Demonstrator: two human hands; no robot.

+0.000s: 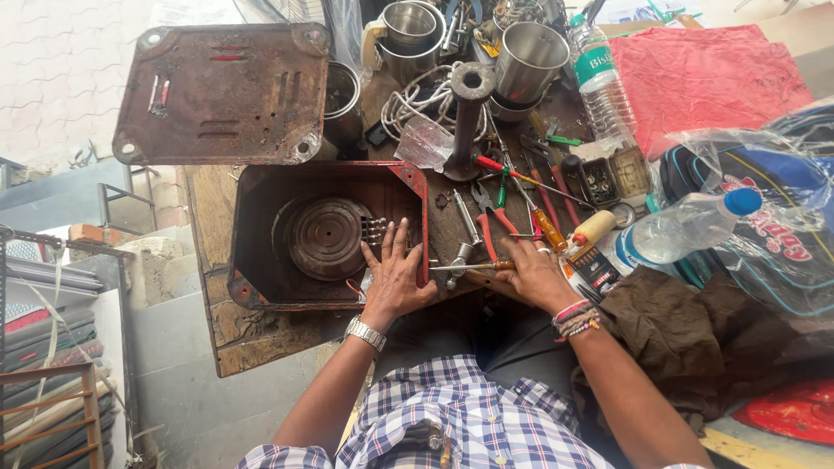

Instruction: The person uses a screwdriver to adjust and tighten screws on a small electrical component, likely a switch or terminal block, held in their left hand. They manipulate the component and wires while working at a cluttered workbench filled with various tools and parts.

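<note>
From the head camera, looking straight down: a person in a blue-and-white checked shirt (452,417) works at a cluttered wooden workbench (252,334). The left hand (395,278), a metal watch (365,333) at its wrist, lies flat with fingers spread on the near right corner of an open, rusty red square metal casing (261,226); it grips nothing. Inside the casing sits a round, ridged grey metal disc (323,236), just left of the fingertips.

The right hand (532,274), with beaded bracelets (575,320) at the wrist, is curled around the orange handle of a slim screwdriver (469,266), whose shaft lies level and points left toward the casing's right wall, close to the left hand.

On the far side of the right hand lies a scatter of hand tools, among them red-handled pliers (486,221) and an orange-handled screwdriver (543,221). A dark upright metal tube (467,122) stands farther off, beside a coil of white cable (417,104) and 2 steel cups (530,61). A rusty flat metal plate (221,91) rests at the far left, beyond the casing. At the right lie a clear plastic bottle with a blue cap (678,230), a red cloth (704,78) and a brown cloth (695,334).
</note>
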